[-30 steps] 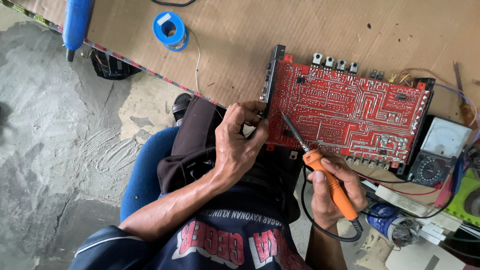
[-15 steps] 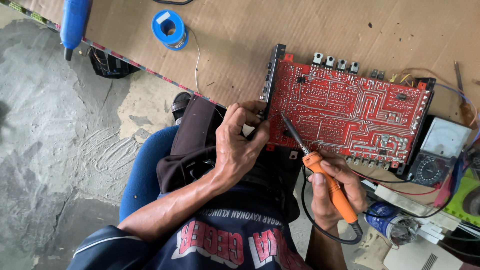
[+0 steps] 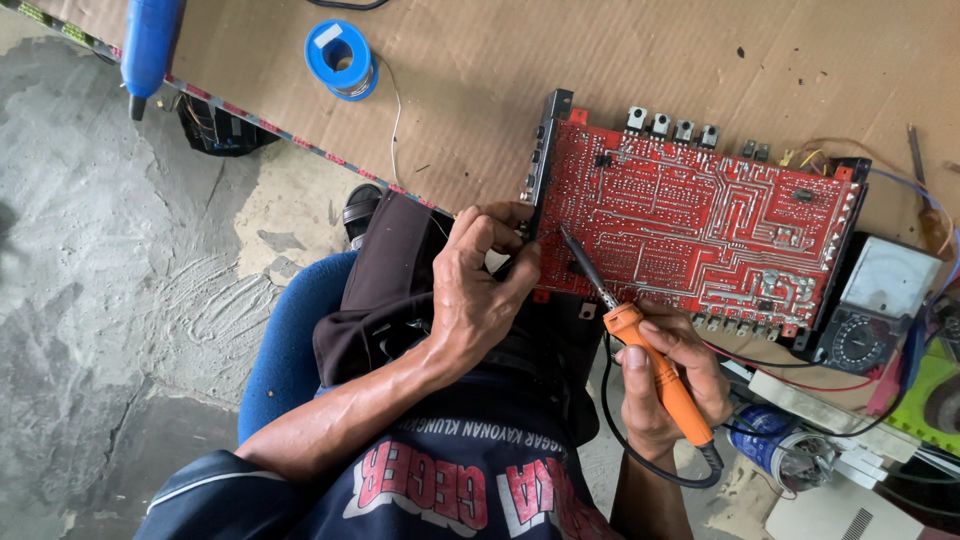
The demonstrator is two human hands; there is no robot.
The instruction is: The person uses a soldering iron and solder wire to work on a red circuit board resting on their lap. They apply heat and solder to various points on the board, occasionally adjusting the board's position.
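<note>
The bench top was basically a sheet of brown cardboard. On it sat a red circuit board, copper side up, a blue solder spool well off to its left, and a blue tool hanging over the cardboard's edge. An analog multimeter lay just beside the board's right end, loose wires around it.

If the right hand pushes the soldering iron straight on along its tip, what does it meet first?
Most likely the red circuit board: the right hand aims the orange soldering iron up-left, tip over the board's left part. Whether it already touches is unclear.
</note>
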